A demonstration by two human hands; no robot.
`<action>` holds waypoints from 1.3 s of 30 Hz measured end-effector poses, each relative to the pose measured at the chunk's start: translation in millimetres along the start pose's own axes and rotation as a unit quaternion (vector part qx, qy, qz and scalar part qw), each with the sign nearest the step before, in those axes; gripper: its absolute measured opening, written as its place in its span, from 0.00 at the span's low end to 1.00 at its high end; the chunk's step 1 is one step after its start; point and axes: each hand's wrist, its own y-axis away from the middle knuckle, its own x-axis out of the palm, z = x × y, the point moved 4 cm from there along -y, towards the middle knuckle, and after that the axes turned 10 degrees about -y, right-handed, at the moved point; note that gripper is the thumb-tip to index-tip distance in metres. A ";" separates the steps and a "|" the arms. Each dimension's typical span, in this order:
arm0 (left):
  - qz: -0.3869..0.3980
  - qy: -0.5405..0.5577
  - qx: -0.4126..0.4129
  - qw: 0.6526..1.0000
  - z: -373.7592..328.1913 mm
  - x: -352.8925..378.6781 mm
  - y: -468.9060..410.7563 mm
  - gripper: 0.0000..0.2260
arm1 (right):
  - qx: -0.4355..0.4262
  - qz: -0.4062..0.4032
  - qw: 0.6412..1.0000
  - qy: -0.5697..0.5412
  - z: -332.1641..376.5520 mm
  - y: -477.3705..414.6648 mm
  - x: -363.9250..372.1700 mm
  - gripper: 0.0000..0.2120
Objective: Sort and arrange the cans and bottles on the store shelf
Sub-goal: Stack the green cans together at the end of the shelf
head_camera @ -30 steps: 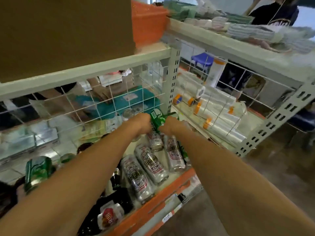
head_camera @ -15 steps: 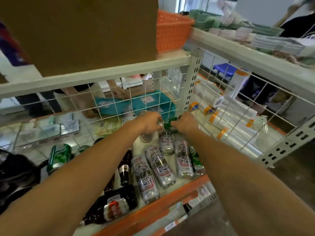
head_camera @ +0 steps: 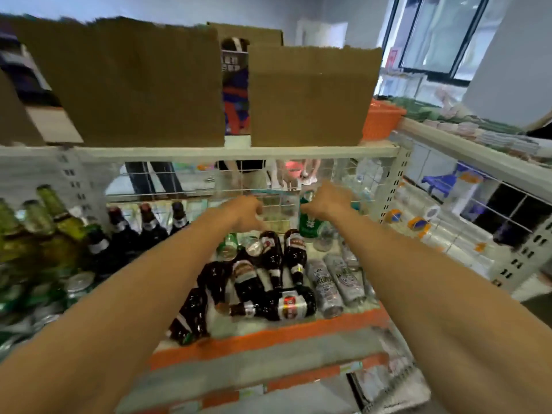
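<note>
While both arms reach deep over the shelf's orange front edge (head_camera: 263,336), the right hand (head_camera: 325,201) is clamped on an upright green can (head_camera: 309,225) at the far wire mesh; the left hand (head_camera: 248,209) is curled just left of it, grip impossible to tell. Brown bottles (head_camera: 268,282) lie jumbled mid-shelf, silver cans (head_camera: 334,282) lying to their right, upright bottles (head_camera: 143,225) far left. Bare shelf shows between the hands.

Both hands reach deep into the shelf (head_camera: 268,342): the right hand (head_camera: 325,201) touches an upright green can (head_camera: 309,225), the left hand (head_camera: 245,212) hovers above toppled brown bottles (head_camera: 268,273).
</note>
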 end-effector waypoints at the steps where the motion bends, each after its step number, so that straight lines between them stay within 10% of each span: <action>1: -0.005 0.009 -0.019 1.000 20.8 -2.4 22.4 0.22 | -0.028 0.015 0.999 -0.011 24.3 17.8 7.4 0.35; 30: -0.084 0.141 -0.489 0.857 438.5 24.4 546.1 0.25 | -0.454 0.300 0.837 -0.052 539.6 374.8 322.0 0.49; 39: -0.176 0.184 -0.528 0.810 562.9 29.5 590.0 0.28 | -0.512 0.385 0.767 -0.035 679.3 415.5 406.8 0.28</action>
